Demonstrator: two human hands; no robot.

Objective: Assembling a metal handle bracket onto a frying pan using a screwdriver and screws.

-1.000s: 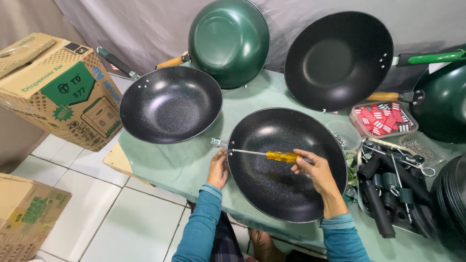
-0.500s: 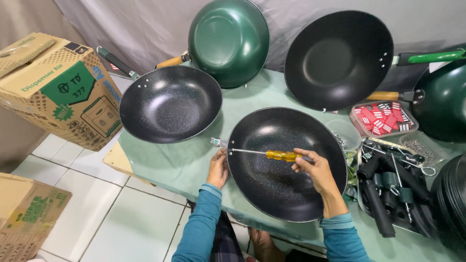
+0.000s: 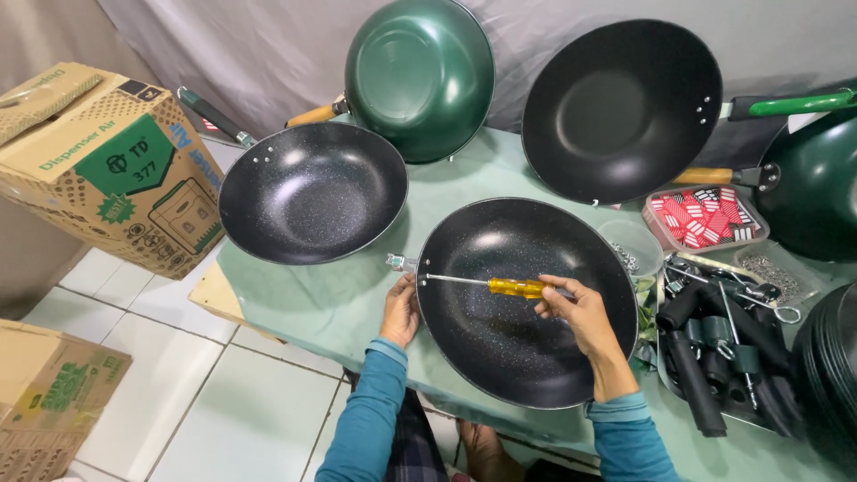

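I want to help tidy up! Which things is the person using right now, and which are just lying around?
In use:
left hand steadying the wok
right hand holding the screwdriver, tip at the rim bracket

Lying about:
speckled wok
green wok
black wok
handles
red packets tub
boxes

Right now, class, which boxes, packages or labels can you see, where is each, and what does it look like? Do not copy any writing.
Large cardboard box: left of the table, tilted, brown with green printed panels.
Second cardboard box: on the floor, lower left, brown with green print.
Clear plastic tray: on the table's right side, rectangular, filled with small red and white packets.
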